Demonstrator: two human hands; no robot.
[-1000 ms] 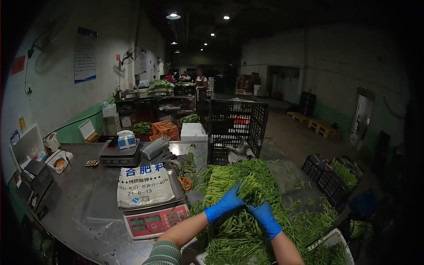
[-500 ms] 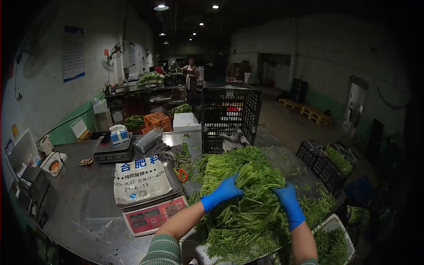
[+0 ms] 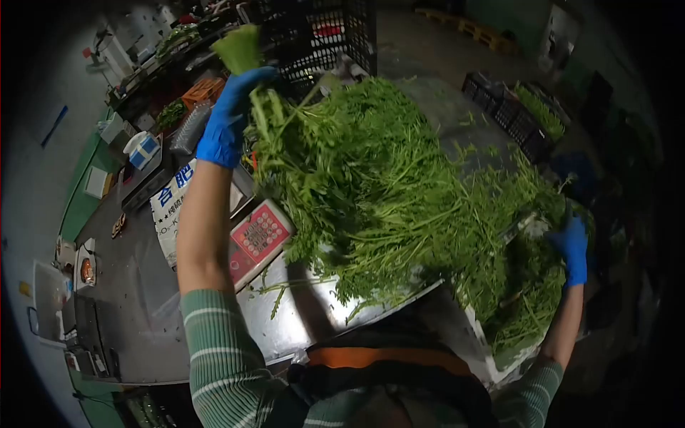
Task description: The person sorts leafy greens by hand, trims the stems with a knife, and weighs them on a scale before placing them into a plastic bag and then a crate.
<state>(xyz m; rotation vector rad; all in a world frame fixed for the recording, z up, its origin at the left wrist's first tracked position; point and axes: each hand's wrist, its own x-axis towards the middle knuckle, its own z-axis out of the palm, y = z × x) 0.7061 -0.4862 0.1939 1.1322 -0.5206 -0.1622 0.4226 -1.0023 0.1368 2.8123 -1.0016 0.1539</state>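
Note:
My left hand (image 3: 246,89), in a blue glove, is closed around a bunch of leafy greens (image 3: 241,48) at the upper left. The pale cut stems point up above the fist and the leaves hang down below it. A large heap of the same greens (image 3: 385,164) covers the middle of the metal table (image 3: 153,314). My right hand (image 3: 573,246), also gloved, is out at the right, over a white bin (image 3: 503,367) of loose greens. Its fingers are blurred, so whether it grips anything cannot be made out.
A red-faced scale (image 3: 260,239) stands left of the heap, with a printed white sack (image 3: 168,207) on its pan. Behind are a black crate (image 3: 321,43), a tissue box (image 3: 143,150) and an orange crate (image 3: 203,91). Black crates (image 3: 517,121) with greens stand at the right.
My left hand has lifted the bunch up and left, away from the heap. My right hand has left the heap and moved right to the bin. The view has tilted down and turned.

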